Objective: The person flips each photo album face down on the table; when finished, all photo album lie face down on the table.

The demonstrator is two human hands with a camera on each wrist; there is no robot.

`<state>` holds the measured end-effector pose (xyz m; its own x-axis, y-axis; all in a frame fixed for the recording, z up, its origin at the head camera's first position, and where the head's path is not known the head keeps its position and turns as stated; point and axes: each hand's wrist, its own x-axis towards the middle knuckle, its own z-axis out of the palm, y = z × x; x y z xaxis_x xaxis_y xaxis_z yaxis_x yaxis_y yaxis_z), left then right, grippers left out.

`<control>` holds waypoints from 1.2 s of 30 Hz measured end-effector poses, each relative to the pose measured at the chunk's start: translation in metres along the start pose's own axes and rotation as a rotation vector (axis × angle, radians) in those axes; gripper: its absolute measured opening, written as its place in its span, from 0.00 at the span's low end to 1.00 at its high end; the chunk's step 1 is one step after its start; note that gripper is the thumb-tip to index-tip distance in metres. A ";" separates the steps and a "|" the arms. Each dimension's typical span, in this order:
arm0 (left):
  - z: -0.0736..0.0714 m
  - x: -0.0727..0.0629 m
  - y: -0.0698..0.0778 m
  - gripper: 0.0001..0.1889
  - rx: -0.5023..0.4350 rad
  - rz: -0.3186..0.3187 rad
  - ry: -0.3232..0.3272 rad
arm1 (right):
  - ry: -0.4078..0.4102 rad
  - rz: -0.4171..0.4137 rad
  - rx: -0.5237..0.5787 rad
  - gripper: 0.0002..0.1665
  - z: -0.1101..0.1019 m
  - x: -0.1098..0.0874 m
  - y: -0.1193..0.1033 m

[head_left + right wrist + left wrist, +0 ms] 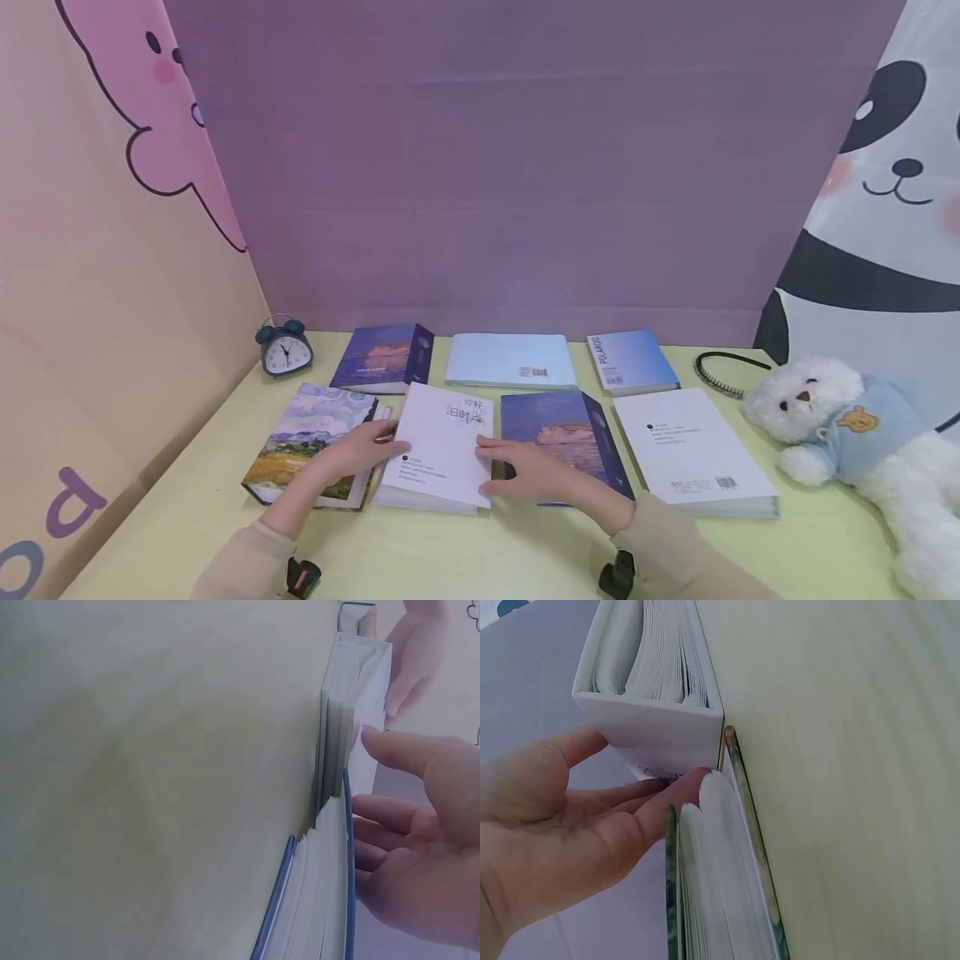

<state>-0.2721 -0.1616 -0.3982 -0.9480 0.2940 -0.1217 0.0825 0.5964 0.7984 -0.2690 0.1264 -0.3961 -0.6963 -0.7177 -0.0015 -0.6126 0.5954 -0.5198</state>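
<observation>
A thick white photo album [442, 442] with black lettering lies between both hands. My left hand [363, 450] is at its left side. In the left wrist view, the thumb of the left hand [562, 817] is at the top edge of the white spine [660, 735], while its loosely extended fingers reach along that spine, beside a painted-cover photo album [307, 442]. My right hand [532, 471] rests its fingertips at the white album's right edge, over a purple-blue album [551, 425]. In the right wrist view, the right thumb [397, 750] points at the cover edge, its fingers spread and partly hidden.
Behind stand a sunset-cover album [378, 358], a pale blue album [512, 360] and a blue Polaroid album [632, 360]. An alarm clock [287, 350] is at the back left. Another white album [693, 446], a black headband [723, 379] and a plush bear [862, 442] are rightward.
</observation>
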 end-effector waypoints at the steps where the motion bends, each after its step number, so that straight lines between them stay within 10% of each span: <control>1: 0.000 -0.001 0.000 0.29 0.017 -0.011 -0.002 | -0.004 0.001 -0.002 0.35 0.000 0.000 0.000; 10: -0.001 -0.007 0.001 0.35 0.085 -0.097 -0.035 | 0.023 0.063 0.095 0.30 0.000 0.002 -0.004; 28: -0.002 -0.011 -0.001 0.32 -0.326 -0.104 -0.113 | 0.030 -0.003 0.022 0.31 0.003 0.007 -0.003; 36: 0.003 -0.008 -0.001 0.37 -0.194 -0.107 -0.100 | 0.053 0.038 0.046 0.30 0.001 0.006 -0.005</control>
<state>-0.2638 -0.1627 -0.3997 -0.9121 0.3152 -0.2620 -0.0867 0.4763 0.8750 -0.2700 0.1192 -0.3941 -0.7381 -0.6743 0.0224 -0.5684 0.6036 -0.5592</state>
